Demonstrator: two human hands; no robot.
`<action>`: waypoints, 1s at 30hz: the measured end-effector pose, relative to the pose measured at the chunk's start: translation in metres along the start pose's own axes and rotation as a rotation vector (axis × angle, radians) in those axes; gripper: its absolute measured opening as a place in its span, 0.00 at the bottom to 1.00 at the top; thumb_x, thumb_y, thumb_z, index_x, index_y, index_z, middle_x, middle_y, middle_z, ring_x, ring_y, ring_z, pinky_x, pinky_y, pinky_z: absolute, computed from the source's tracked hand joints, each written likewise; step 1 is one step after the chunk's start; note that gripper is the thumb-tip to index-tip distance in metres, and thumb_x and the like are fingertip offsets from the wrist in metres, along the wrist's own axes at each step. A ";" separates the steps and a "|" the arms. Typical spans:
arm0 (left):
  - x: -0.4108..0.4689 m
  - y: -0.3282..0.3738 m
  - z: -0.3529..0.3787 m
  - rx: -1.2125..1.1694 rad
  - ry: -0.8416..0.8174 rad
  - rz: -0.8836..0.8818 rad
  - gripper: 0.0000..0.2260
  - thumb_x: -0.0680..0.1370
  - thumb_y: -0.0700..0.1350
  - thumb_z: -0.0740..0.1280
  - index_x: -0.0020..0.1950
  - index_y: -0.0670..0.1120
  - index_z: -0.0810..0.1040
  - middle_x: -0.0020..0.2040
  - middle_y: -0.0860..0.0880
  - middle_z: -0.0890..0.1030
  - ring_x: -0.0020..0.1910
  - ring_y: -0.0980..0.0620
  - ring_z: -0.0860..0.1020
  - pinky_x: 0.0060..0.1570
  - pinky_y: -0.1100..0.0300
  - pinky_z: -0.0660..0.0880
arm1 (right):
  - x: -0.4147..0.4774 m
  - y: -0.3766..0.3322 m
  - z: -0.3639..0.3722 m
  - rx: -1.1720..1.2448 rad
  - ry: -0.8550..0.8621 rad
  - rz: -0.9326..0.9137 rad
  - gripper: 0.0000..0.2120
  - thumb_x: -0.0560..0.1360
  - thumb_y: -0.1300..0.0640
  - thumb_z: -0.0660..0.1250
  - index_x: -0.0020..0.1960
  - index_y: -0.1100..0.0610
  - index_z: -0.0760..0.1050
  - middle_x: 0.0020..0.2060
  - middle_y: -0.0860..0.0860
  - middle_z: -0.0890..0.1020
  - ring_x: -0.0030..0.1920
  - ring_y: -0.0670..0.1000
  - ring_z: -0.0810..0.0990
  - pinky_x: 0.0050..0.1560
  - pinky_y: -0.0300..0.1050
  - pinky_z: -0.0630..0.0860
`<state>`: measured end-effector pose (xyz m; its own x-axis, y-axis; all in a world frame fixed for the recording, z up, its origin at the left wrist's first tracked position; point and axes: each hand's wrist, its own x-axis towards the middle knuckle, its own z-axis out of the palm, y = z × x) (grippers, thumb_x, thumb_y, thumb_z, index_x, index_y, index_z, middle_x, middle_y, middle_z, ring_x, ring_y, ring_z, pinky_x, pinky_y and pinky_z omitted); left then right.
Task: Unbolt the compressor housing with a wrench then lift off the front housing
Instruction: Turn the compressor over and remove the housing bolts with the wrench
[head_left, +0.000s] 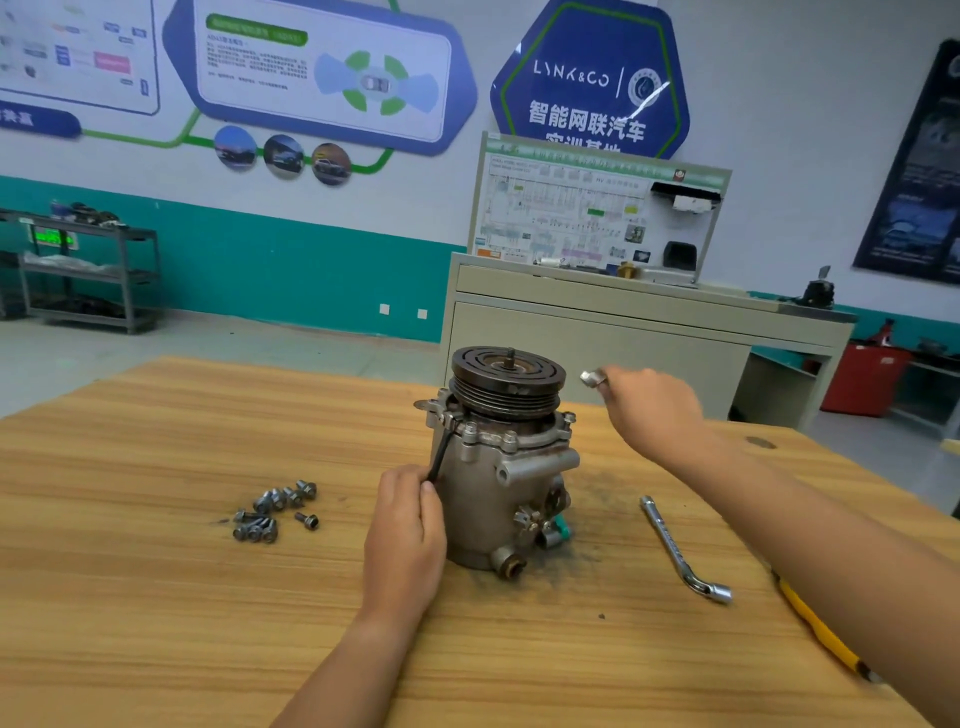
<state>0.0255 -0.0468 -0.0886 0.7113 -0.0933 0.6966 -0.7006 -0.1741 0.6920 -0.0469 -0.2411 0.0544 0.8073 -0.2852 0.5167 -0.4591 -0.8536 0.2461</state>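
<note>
A grey metal compressor stands upright on the wooden table, its dark pulley on top. My left hand grips a thin black tool whose tip sits at the seam under the front housing flange on the left side. My right hand is raised to the right of the pulley and holds a small silver metal piece; motion blur hides what it is. Several loose bolts lie left of the compressor.
A silver L-shaped socket wrench lies on the table to the right. A yellow-handled tool lies under my right forearm near the table's right edge. Behind the table stands a beige cabinet with a display board.
</note>
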 end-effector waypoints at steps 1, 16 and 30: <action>0.001 0.000 0.000 0.004 -0.001 0.005 0.07 0.79 0.35 0.57 0.52 0.38 0.75 0.47 0.47 0.73 0.44 0.59 0.68 0.46 0.75 0.61 | -0.004 0.004 -0.001 0.107 0.036 0.058 0.11 0.81 0.56 0.52 0.58 0.58 0.70 0.39 0.53 0.77 0.39 0.55 0.76 0.34 0.44 0.67; 0.002 -0.004 0.003 0.013 0.008 0.010 0.08 0.79 0.34 0.57 0.53 0.37 0.75 0.49 0.46 0.74 0.46 0.62 0.67 0.46 0.79 0.60 | -0.042 -0.001 -0.017 0.017 -0.244 -0.029 0.10 0.80 0.55 0.53 0.55 0.53 0.72 0.33 0.47 0.70 0.34 0.48 0.71 0.31 0.41 0.68; 0.002 -0.003 0.005 -0.026 0.010 0.011 0.08 0.80 0.38 0.56 0.51 0.39 0.74 0.47 0.47 0.73 0.43 0.60 0.68 0.44 0.72 0.61 | -0.034 -0.016 -0.043 -0.119 -0.253 -0.109 0.08 0.78 0.62 0.56 0.54 0.56 0.72 0.32 0.49 0.67 0.37 0.51 0.71 0.36 0.43 0.68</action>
<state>0.0292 -0.0509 -0.0906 0.7028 -0.0854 0.7062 -0.7099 -0.1474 0.6887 -0.0830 -0.1987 0.0685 0.9141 -0.3070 0.2650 -0.3929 -0.8323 0.3911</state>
